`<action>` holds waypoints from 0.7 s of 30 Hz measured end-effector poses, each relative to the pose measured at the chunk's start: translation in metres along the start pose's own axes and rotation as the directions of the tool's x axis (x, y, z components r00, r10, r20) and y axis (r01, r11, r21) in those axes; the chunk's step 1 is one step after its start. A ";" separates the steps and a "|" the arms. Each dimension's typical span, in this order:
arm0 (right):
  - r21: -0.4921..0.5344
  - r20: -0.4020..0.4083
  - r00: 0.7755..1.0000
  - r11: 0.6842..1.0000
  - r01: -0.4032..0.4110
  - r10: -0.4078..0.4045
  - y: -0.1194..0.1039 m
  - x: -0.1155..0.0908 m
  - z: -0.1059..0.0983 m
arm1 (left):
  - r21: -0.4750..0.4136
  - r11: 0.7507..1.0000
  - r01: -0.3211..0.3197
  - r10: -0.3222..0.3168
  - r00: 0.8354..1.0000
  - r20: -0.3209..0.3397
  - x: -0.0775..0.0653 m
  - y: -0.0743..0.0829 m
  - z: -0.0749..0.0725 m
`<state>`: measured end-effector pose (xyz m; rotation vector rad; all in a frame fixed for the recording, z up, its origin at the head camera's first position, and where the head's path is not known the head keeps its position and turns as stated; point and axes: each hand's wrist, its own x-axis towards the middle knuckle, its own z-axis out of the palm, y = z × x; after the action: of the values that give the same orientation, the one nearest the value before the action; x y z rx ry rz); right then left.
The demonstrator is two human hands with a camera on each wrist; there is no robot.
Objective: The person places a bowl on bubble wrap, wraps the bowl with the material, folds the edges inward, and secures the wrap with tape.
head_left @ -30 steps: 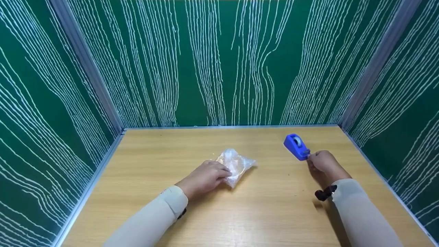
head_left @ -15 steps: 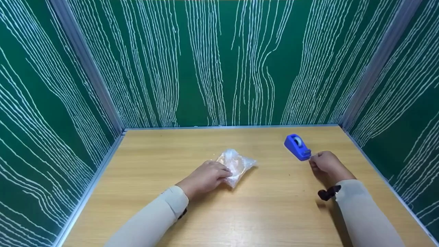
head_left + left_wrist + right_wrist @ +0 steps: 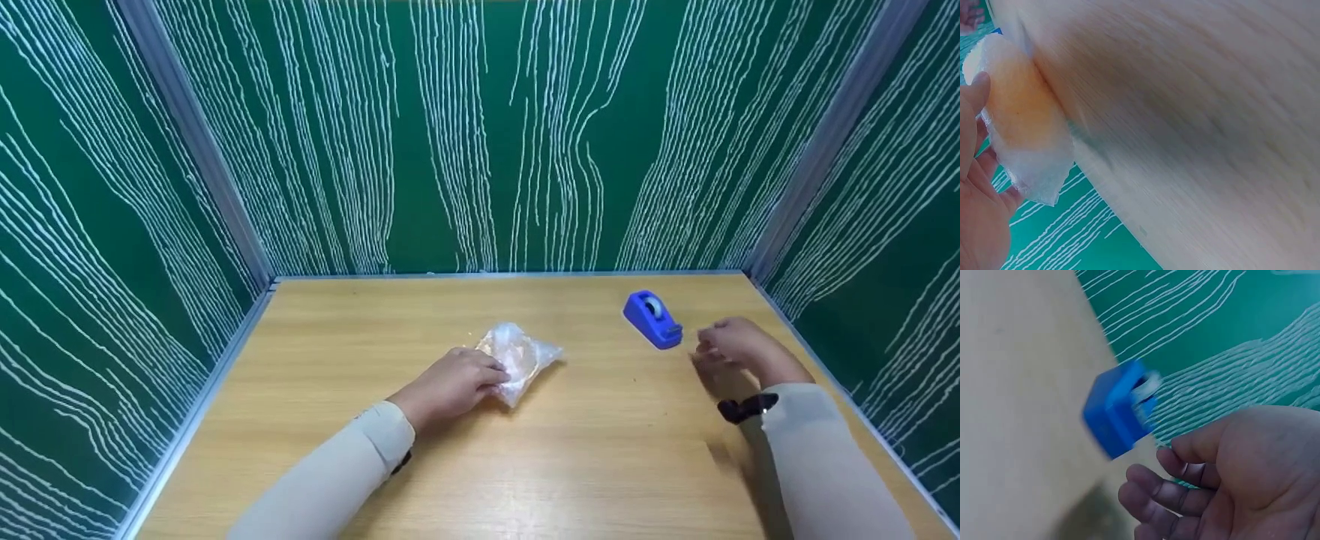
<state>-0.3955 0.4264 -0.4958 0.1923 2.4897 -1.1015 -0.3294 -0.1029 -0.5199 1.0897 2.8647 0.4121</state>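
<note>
My left hand [image 3: 457,382] holds a bubble-wrapped bundle [image 3: 517,360] near the table's middle. In the left wrist view, the thumb and fingers grip the bundle's side, and something peach-orange shows through the bubble wrap [image 3: 1022,101]; its kind is hidden. A blue tape dispenser [image 3: 652,320] with a pale roll of tape stands at the back right. Just right of its cutter end is my right hand [image 3: 739,349], slightly blurred. Thumb and forefinger pinch together by the dispenser [image 3: 1114,410] in the right wrist view, at the end of a clear, hardly visible strip of tape.
The wooden table [image 3: 360,322] is bounded by a metal edge and green walls [image 3: 442,135] with white wavy lines at the back and sides. A dark wrist strap [image 3: 750,407] is on the right wrist.
My right hand has moved right, away from the dispenser's cutter end, with thumb and forefinger still pinched. The dispenser hardly shifts. My left hand and the bubble-wrapped bundle stay in place.
</note>
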 end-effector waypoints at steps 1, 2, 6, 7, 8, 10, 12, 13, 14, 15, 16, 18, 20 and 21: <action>-0.043 -0.008 1.000 0.999 0.028 -0.029 -0.008 -0.002 -0.002 | -0.007 1.000 0.007 -0.007 1.000 0.001 0.000 0.000 0.000; -0.082 -0.015 0.998 0.995 0.061 -0.063 -0.017 -0.004 -0.003 | -0.023 1.000 0.018 -0.018 1.000 0.001 -0.001 0.000 0.000; -0.200 -0.020 0.982 0.963 0.179 -0.187 -0.060 -0.011 0.008 | -0.093 0.994 0.052 -0.053 0.999 -0.007 -0.002 -0.001 -0.001; -0.222 -0.011 0.974 0.950 0.218 -0.226 -0.072 -0.012 0.013 | -0.103 0.993 0.053 -0.055 0.998 -0.012 -0.002 -0.001 -0.001; -0.240 0.008 0.965 0.936 0.258 -0.264 -0.083 -0.014 0.019 | -0.104 0.993 0.052 -0.055 0.998 -0.017 -0.003 -0.001 -0.001; -0.288 0.062 0.935 0.891 0.351 -0.349 -0.105 -0.017 0.034 | -0.087 0.995 0.045 -0.047 0.999 -0.024 -0.003 0.000 -0.002; -0.321 0.136 0.900 0.841 0.436 -0.414 -0.126 -0.021 0.049 | -0.038 0.999 0.021 -0.022 0.999 -0.034 -0.003 0.000 -0.002; -0.334 0.177 0.882 0.816 0.472 -0.437 -0.137 -0.023 0.056 | -0.016 1.000 0.006 -0.007 0.999 -0.039 -0.002 0.000 -0.002; -0.348 0.220 0.860 0.787 0.510 -0.460 -0.147 -0.025 0.064 | 0.006 1.000 -0.006 0.006 0.999 -0.044 -0.002 0.000 -0.002; -0.362 0.258 0.840 0.758 0.543 -0.478 -0.156 -0.025 0.071 | 0.023 1.000 -0.018 0.019 0.999 -0.048 -0.002 0.000 -0.002; -0.370 0.298 0.825 0.739 0.564 -0.480 -0.165 -0.026 0.079 | 0.039 0.999 -0.030 0.032 0.998 -0.053 -0.001 0.000 -0.002; -0.383 0.363 0.799 0.705 0.597 -0.480 -0.182 -0.026 0.094 | 0.062 0.997 -0.047 0.050 0.997 -0.058 -0.001 0.001 -0.002; -0.405 0.419 0.774 0.666 0.627 -0.474 -0.197 -0.023 0.108 | 0.059 0.997 -0.043 0.046 0.998 -0.053 -0.001 0.002 -0.003; -0.416 0.441 0.767 0.651 0.635 -0.466 -0.203 -0.022 0.116 | 0.059 0.997 -0.043 0.046 0.998 -0.050 -0.001 0.002 -0.003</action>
<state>-0.3972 0.2046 -0.4189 -0.9130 2.5043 -0.4835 -0.3277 -0.1027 -0.5160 1.1708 2.9190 0.3675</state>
